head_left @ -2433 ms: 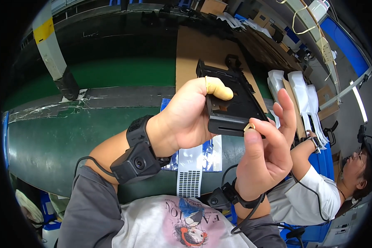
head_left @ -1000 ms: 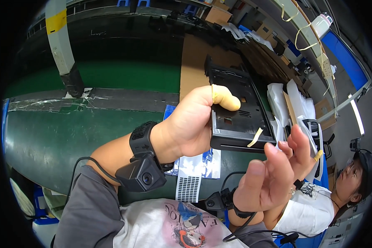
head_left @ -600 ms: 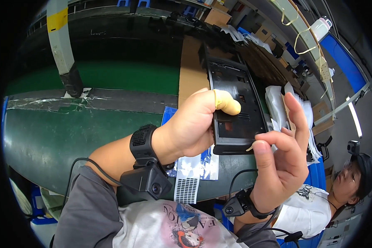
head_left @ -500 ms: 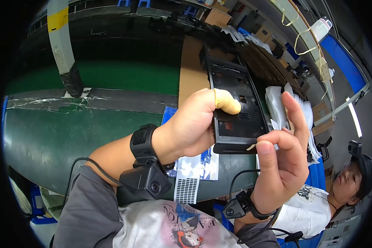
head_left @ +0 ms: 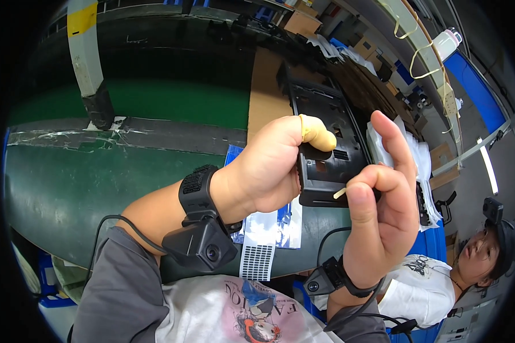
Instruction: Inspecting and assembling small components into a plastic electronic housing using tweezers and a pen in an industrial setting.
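Observation:
My left hand (head_left: 260, 163) is closed around the left edge of a long black plastic housing (head_left: 326, 182), held tilted above the table. A yellow finger cot (head_left: 319, 135) covers its thumb, which presses on the housing's inner face. Slots and small openings show in that face. My right hand (head_left: 386, 208) pinches a small pale strip (head_left: 340, 193) between thumb and forefinger, at the housing's near end. Whether the strip touches the housing I cannot tell. The other fingers of that hand are raised, and the left fingers are hidden beneath the housing.
A sheet of small dark labels (head_left: 256, 262) and blue-and-white packets (head_left: 292, 226) lie on the green table (head_left: 91, 194). Cardboard (head_left: 266, 86) stretches beyond my left hand. A post (head_left: 87, 68) stands at the far left. White plastic bags (head_left: 420, 163) and another person (head_left: 426, 286) are at the right.
My right hand has shifted slightly left and up with the strip, which now shows more clearly. The housing's near end has risen a little in my left hand.

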A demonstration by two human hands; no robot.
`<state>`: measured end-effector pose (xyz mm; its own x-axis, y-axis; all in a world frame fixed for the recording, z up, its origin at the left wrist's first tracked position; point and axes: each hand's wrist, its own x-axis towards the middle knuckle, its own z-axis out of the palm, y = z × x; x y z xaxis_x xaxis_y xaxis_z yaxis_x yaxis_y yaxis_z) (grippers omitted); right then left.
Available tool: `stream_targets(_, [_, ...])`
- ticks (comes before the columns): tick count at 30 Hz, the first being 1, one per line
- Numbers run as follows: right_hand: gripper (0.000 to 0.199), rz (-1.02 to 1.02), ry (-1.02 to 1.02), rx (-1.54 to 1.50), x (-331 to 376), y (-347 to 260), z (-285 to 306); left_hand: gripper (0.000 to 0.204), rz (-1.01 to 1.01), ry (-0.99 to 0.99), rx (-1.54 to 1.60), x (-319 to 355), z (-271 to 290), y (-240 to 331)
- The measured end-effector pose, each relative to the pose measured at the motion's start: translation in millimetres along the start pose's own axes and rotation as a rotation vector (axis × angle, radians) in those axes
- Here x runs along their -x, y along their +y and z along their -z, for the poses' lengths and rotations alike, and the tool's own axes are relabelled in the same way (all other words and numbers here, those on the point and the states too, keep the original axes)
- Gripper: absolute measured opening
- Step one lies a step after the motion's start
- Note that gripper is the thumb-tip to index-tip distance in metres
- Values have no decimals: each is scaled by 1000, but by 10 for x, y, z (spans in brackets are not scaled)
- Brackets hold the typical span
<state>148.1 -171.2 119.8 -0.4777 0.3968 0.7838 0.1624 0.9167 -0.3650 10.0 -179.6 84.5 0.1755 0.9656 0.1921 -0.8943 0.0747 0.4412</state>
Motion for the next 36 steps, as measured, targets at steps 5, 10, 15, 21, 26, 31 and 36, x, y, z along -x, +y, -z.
stream_targets(5, [15,56,-3,-77,-21,65,-20,12,9,-21,12,18,-11,24])
stream_targets(10, [16,7,-31,-222,-24,66,-21,12,36,-11,30,33,-7,55])
stream_targets(15, [14,90,-89,-37,-66,50,7,12,5,-72,45,45,-5,67])
stream_targets(21, [27,174,-36,1,-48,107,-37,15,9,-30,37,51,3,35])
stream_targets(26, [43,236,-73,-4,-7,233,-57,19,11,39,-7,-10,59,7])
stream_targets(31, [23,-98,68,-560,39,257,-37,11,-133,-30,-141,-29,-28,-12])
stream_targets(36, [43,-389,444,-714,109,173,40,26,-297,16,-419,128,-94,-8])
